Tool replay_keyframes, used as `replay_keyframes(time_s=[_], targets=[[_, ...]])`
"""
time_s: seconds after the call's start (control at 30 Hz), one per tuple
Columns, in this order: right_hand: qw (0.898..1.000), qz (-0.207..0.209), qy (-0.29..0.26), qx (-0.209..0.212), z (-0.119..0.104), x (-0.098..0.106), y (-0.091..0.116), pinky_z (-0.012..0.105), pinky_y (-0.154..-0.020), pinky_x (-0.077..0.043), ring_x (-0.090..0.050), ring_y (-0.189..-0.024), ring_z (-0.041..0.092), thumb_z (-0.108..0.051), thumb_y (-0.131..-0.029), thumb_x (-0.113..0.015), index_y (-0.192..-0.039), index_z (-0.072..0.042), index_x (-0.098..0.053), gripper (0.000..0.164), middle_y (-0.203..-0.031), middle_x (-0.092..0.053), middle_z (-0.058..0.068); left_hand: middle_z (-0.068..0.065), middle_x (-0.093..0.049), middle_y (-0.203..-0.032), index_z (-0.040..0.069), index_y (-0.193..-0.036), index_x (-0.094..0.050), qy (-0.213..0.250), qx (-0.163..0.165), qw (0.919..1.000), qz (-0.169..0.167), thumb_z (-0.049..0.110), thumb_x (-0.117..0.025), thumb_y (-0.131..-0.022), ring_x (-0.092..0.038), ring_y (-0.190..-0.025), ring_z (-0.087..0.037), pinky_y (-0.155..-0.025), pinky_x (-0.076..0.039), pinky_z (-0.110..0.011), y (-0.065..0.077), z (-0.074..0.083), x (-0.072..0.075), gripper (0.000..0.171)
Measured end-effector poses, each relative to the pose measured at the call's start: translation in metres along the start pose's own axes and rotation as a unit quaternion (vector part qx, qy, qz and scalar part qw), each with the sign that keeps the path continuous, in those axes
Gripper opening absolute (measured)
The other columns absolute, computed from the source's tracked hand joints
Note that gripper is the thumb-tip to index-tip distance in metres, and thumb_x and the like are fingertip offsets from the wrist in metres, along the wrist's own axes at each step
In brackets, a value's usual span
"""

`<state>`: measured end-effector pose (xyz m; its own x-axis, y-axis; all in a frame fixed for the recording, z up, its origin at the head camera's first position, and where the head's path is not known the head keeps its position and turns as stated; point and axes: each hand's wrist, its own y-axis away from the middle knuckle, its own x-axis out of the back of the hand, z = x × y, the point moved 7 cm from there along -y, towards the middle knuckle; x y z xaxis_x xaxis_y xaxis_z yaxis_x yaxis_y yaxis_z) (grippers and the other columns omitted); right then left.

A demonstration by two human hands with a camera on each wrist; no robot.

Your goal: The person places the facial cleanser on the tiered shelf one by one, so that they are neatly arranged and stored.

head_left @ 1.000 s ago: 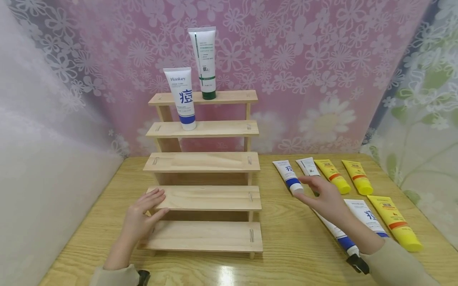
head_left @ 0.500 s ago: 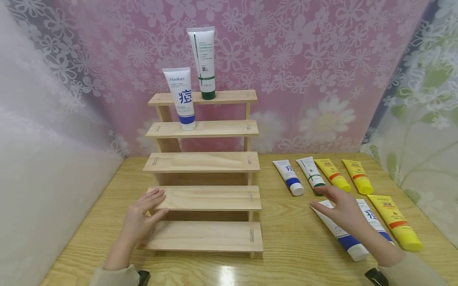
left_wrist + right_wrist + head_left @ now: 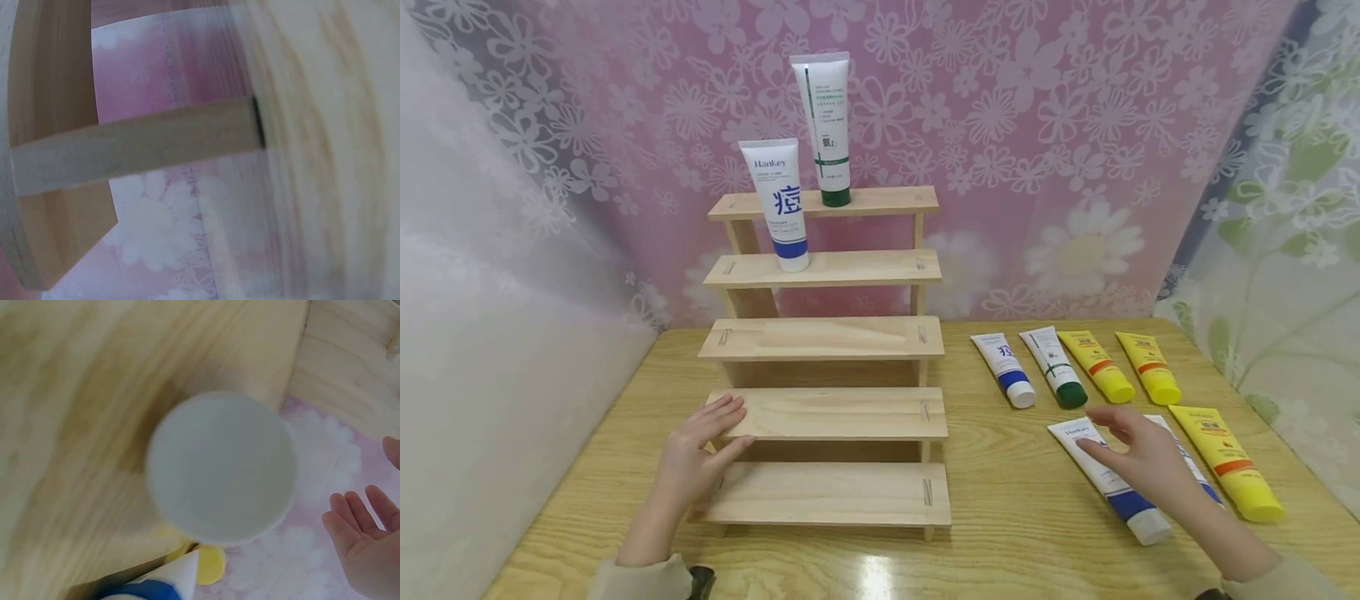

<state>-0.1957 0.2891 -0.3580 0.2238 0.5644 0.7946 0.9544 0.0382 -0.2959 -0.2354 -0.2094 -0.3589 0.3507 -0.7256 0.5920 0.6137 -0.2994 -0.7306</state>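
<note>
My left hand [image 3: 700,446] rests on the left end of the wooden step shelf [image 3: 842,415], fingers on the second board from the bottom and thumb by its front edge. On the right, my right hand [image 3: 1138,458] hovers with thumb and fingers apart over a white tube with a blue band [image 3: 1108,475] lying on the table. Another white and blue tube [image 3: 1195,467] lies partly hidden behind that hand. In the right wrist view, a white cap [image 3: 222,469] fills the middle, and the right hand [image 3: 369,550] shows nothing between its fingers.
Behind lie a small white and blue tube [image 3: 1003,371], a green-capped tube [image 3: 1052,367] and yellow tubes [image 3: 1097,367], with a larger yellow tube [image 3: 1228,462] at right. A blue-banded tube [image 3: 778,204] and a green-capped one [image 3: 827,125] stand on the upper boards.
My right hand has moved right and nearer, from beside the small white and blue tube to over the larger one, uncovering the green-capped tube. The left hand stays put.
</note>
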Motion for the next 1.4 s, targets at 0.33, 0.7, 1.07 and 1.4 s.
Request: replay_keyframes(time_s=[0.33,0.7,1.07,1.4], targets=[[0.998,-0.043,-0.001,-0.040,0.026,-0.007,0.008,0.047,-0.081,-0.046,-0.053,-0.098,0.038,-0.027,-0.079,-0.067,-0.109,0.006,-0.054,0.046,-0.105,-0.057,0.024,-0.015,-0.062,-0.104,-0.003,-0.095,-0.066,-0.004,-0.002,1.0000,0.003,0.013,-0.077,-0.063,-0.054,-0.105,-0.026,-0.103,-0.027,-0.026,-0.002,0.002,0.002,0.037],[0.994,-0.087,0.000,-0.067,0.046,-0.018,0.016,0.046,-0.079,-0.048,-0.054,-0.097,0.038,-0.032,-0.079,-0.066,-0.108,0.007,-0.053,0.051,-0.103,-0.058,0.024,-0.015,-0.062,-0.104,-0.003,-0.096,-0.066,-0.004,-0.004,1.0000,0.003,0.010,-0.078,-0.061,-0.054,-0.104,-0.028,-0.103,-0.027,-0.026,-0.003,0.003,0.001,0.038],[0.988,-0.132,0.017,-0.080,0.059,-0.025,0.017,0.049,-0.074,-0.049,-0.055,-0.092,0.039,-0.034,-0.077,-0.067,-0.109,0.008,-0.052,0.055,-0.103,-0.057,0.025,-0.013,-0.063,-0.103,-0.003,-0.095,-0.067,-0.006,-0.028,0.9994,0.021,0.007,-0.079,-0.058,-0.056,-0.100,-0.032,-0.102,-0.029,-0.029,-0.003,0.007,0.003,0.040],[0.978,-0.177,0.014,-0.110,0.067,-0.030,0.019,0.048,-0.075,-0.048,-0.054,-0.095,0.040,-0.039,-0.079,-0.063,-0.115,0.011,-0.046,0.064,-0.109,-0.052,0.028,-0.014,-0.062,-0.104,-0.003,-0.096,-0.066,-0.009,-0.009,0.9999,0.003,0.011,-0.078,-0.061,-0.054,-0.105,-0.026,-0.104,-0.026,-0.025,-0.001,0.002,0.000,0.039]])
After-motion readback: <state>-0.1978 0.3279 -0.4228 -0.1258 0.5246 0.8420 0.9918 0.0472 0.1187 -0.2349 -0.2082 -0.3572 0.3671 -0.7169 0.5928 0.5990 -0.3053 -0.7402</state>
